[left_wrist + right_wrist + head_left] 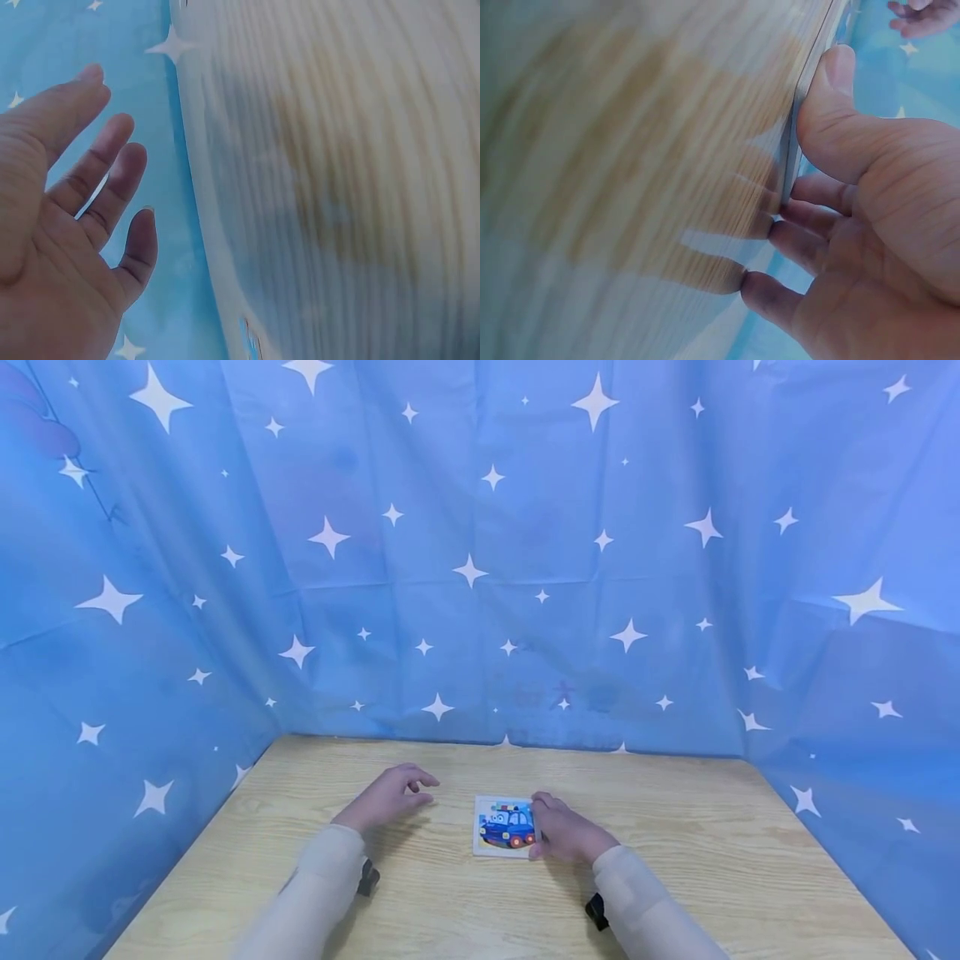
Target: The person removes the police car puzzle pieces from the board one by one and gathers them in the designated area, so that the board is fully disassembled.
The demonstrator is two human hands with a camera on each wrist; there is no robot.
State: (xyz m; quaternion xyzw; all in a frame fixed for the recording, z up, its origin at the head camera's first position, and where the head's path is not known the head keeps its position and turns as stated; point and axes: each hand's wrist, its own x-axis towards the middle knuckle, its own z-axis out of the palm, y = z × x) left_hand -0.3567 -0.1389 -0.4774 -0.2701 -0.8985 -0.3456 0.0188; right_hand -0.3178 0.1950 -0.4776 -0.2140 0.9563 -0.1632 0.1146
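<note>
A small square puzzle board (504, 827) with a pale border and a blue cartoon car on it lies flat on the wooden table. My right hand (566, 831) holds it by its right side, thumb at the near corner and fingers at the far one, covering part of that edge. In the right wrist view, the thumb rests against the thin board edge (793, 150) while fingertips reach down to the tabletop. To the left of the board, my left hand (392, 795) hovers with loosely bent fingers apart and nothing in them; its palm (67, 277) shows bare in the left wrist view.
The light wood table (450, 910) stretches around both hands. Behind it and along both sides hangs a blue curtain (540, 635) with white stars, meeting the table's back edge. A black wrist device (369, 877) sits under the left sleeve, another (597, 912) under the right.
</note>
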